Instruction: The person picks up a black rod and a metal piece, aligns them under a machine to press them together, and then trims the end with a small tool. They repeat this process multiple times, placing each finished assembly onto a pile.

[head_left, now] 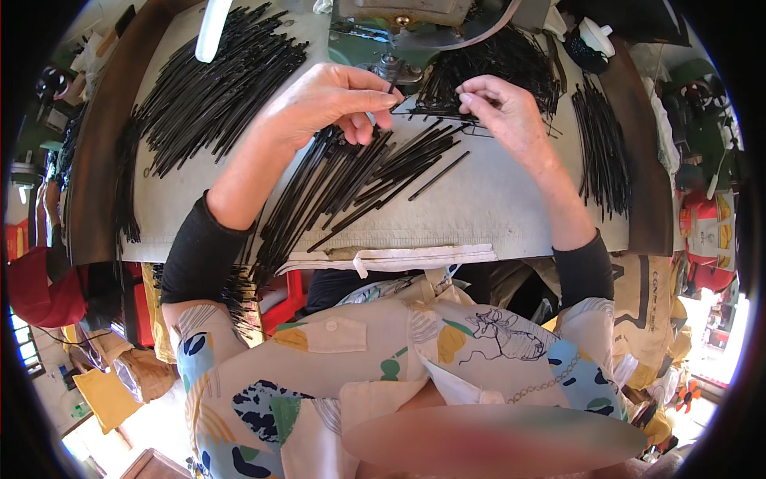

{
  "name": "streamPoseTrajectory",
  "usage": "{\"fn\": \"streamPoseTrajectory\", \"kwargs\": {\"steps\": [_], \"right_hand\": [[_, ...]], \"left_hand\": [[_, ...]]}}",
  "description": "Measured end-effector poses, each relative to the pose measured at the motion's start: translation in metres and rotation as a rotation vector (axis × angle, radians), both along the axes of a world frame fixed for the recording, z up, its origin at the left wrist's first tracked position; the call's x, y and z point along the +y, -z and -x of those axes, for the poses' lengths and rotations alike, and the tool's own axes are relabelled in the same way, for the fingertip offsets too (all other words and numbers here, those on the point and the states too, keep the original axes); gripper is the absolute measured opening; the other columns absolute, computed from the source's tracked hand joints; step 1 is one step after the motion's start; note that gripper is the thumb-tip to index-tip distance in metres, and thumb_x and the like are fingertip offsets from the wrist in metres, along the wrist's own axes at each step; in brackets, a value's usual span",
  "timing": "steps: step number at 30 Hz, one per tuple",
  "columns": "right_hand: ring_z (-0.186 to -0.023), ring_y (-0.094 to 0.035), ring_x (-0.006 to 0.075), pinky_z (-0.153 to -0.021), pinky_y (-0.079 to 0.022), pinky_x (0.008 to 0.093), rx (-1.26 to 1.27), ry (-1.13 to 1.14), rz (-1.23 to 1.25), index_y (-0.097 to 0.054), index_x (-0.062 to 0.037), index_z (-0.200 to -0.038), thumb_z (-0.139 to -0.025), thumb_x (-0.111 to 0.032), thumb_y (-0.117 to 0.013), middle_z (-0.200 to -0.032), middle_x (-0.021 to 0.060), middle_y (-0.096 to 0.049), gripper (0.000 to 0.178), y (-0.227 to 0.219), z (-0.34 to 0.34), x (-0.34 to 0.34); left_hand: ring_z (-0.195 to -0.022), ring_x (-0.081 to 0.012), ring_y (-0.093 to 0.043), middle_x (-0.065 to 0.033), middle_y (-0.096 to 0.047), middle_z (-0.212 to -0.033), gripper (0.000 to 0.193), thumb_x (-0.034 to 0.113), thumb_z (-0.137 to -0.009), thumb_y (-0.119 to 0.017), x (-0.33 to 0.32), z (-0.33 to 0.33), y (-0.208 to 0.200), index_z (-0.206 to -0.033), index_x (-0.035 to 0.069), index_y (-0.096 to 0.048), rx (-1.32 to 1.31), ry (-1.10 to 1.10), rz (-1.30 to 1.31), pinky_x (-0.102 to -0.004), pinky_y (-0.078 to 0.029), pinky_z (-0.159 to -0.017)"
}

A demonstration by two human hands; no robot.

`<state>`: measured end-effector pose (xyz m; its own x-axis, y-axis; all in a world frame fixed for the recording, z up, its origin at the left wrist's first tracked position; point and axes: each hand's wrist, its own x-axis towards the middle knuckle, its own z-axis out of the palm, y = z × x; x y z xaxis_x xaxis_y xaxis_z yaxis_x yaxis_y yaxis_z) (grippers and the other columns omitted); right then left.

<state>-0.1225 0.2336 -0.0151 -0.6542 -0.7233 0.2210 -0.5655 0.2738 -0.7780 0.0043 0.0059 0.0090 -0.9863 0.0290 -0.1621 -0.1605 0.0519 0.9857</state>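
has a broad pile of black strips (pixel 215 88) at left on the pale surface (pixel 511 215), pinches a single strip (pixel 396 80) with the left hand's (pixel 331 100) fingers beside a green machine (pixel 347 52), curls the right hand's (pixel 511 116) fingers by a dark heap (pixel 495 68), cannot tell whether gripping.

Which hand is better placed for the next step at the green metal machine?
Probably the left hand: it appears close beside the green metal machine; the right hand is farther, by thin black pieces.

The top edge crops the machine (pixel 415 59); what the right hand (pixel 504 112) pinches is unclear.
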Motion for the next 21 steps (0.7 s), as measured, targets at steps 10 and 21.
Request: {"fn": "streamPoseTrajectory", "kwargs": {"steps": [10,21], "right_hand": [[-0.047,-0.052,0.0065,-0.044,-0.043,0.0191,-0.453,-0.194,-0.024,-0.056,0.0042,-0.104,-0.09,-0.015,-0.047,-0.067,0.0041,-0.058,0.025,-0.02,-0.028,-0.038],[-0.046,-0.052,0.0058,-0.042,-0.042,0.0188,-0.504,-0.196,0.012,-0.055,0.0048,-0.105,-0.09,-0.016,-0.048,-0.065,0.0047,-0.059,0.026,-0.014,-0.026,-0.041]], "left_hand": [[-0.05,-0.0072,-0.055,-0.0015,-0.059,-0.064,0.032,0.033,-0.085,-0.059,-0.009,0.011,0.018,-0.083,0.003,-0.066,0.016,-0.044,0.102,-0.0165,-0.04,-0.042],[-0.045,-0.0064,-0.052,-0.0003,-0.056,-0.06,0.029,0.03,-0.086,-0.059,-0.009,0.009,0.016,-0.083,0.001,-0.064,0.019,-0.066,0.052,-0.0165,-0.035,-0.038]]}}
